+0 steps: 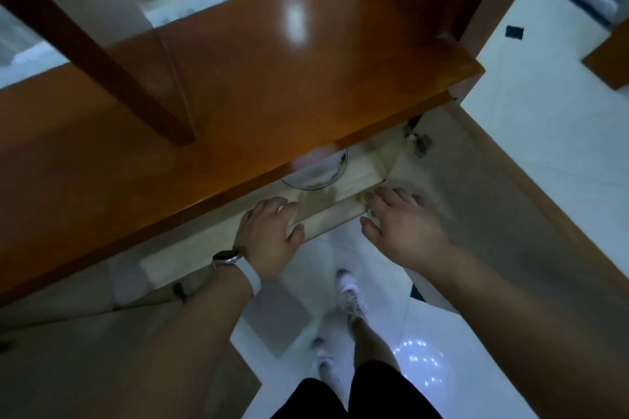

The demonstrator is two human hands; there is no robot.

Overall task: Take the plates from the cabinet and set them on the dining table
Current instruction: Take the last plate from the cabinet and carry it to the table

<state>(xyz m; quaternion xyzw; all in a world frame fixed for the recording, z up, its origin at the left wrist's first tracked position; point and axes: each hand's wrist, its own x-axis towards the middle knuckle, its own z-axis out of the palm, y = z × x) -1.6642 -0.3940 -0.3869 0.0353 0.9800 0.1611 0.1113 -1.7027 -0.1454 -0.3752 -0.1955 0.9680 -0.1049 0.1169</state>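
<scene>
You are standing over a brown wooden cabinet and looking straight down past its glossy top, with both doors hanging open: the right door is swinging out to your right and the left door to your left. A plate, round and pale with a dark rim, is sitting inside the cabinet on the pale shelf, half hidden under the front edge of the top; whether more plates are lying beneath it cannot be told. Your left hand is hovering at the shelf's front edge, just below the plate, its fingers loosely bent and close together, holding nothing. Your right hand is hanging beside it, near the inner corner where the right door is meeting the shelf, fingers spread fairly wide and gripping nothing; the blur is hiding whether either hand is touching the wood. A watch on a white band is sitting on your left wrist. A metal hinge is showing at the top of the right door. Below your hands, your white shoes are standing on the shiny white floor.
</scene>
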